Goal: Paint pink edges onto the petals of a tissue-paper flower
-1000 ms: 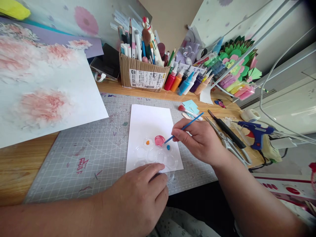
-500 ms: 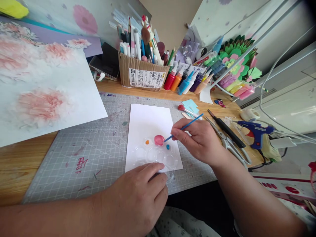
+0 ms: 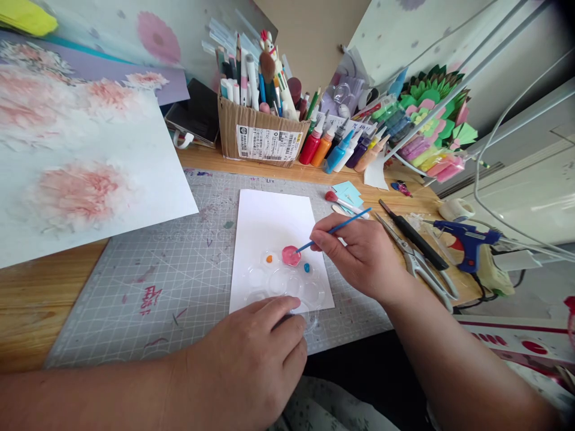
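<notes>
A thin blue paintbrush point(image 3: 345, 223) is pinched in my right hand point(image 3: 359, 254). Its tip sits in a well of pink paint point(image 3: 291, 255) in a clear plastic palette point(image 3: 277, 280). Orange paint point(image 3: 269, 258) and blue paint point(image 3: 306, 267) lie in the wells on either side, and other wells hold no visible paint. My left hand point(image 3: 265, 341) grips the palette's near edge, index finger on top and the other fingers curled; its thumb is hidden. Beneath the palette lies a white sheet of paper point(image 3: 274, 215) on a grey cutting mat point(image 3: 188, 269).
At the back stands a cardboard box point(image 3: 265, 134) of pens and brushes, beside several paint bottles point(image 3: 338, 152). Scissors point(image 3: 420, 266), a black-handled tool point(image 3: 417, 236) and a blue glue gun point(image 3: 467, 239) lie right. A flower-printed sheet point(image 3: 148, 197) covers the left.
The brush tip has shifted slightly left, from the edge of the pink well into its paint. My left hand stays on the palette.
</notes>
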Motion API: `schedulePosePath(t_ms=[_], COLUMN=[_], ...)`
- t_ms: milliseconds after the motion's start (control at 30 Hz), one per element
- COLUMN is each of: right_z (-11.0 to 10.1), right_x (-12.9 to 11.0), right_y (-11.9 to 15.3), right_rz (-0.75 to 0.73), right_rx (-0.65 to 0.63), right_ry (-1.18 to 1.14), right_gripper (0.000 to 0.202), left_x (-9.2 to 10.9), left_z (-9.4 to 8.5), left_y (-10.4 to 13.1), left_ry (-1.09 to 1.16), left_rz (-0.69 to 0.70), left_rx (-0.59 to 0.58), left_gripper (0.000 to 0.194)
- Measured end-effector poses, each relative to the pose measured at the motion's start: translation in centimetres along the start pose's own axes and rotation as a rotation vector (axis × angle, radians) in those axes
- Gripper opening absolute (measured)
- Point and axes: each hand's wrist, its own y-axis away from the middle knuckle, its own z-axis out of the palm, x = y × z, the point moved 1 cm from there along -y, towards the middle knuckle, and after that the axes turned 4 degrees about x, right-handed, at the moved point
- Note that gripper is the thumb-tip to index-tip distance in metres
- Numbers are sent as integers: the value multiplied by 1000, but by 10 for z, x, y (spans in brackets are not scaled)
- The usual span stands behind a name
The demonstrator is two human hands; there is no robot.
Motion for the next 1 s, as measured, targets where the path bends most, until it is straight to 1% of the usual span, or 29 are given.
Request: schedulePosePath(t_ms=[200, 267, 333, 467, 567, 700, 833, 867, 967, 1000], right_z=[0, 0, 1, 1, 2, 2, 2, 2, 2, 2], right_x=[0, 0, 0, -1, -1, -1, -1, -1, -1, 0], right_y=[1, 1, 1, 0, 0, 0, 0, 0, 0, 0], right_rz=[-12, -14, -31, -49, -57, -40, -63, -73, -65, -57], right_rx=[19, 1, -22, 17, -13, 63, -14, -9, 64, 60], right_ry=[2, 1, -24, 25, -20, 49, -22, -31, 36, 42], right_gripper=[23, 23, 23, 23, 22, 22, 23, 23, 22, 23], left_x=[-2, -1, -1, 1, 1, 0, 1, 1, 0, 0], left_z=[0, 1, 1, 2, 3, 1, -1, -1, -1, 0], left_y=[1, 0, 0, 2, 2, 1, 0, 1, 1, 1], left_ry=[-3, -3, -4, -7, 2, 12, 10, 7, -10, -14], left_rz=[3, 15, -2, -14, -7, -8, -2, 2, -3, 2], left_rx=[8, 1, 8, 13, 25, 4, 12, 14, 12, 11], left_gripper=[15, 17, 19, 20, 18, 18, 18, 18, 17, 17])
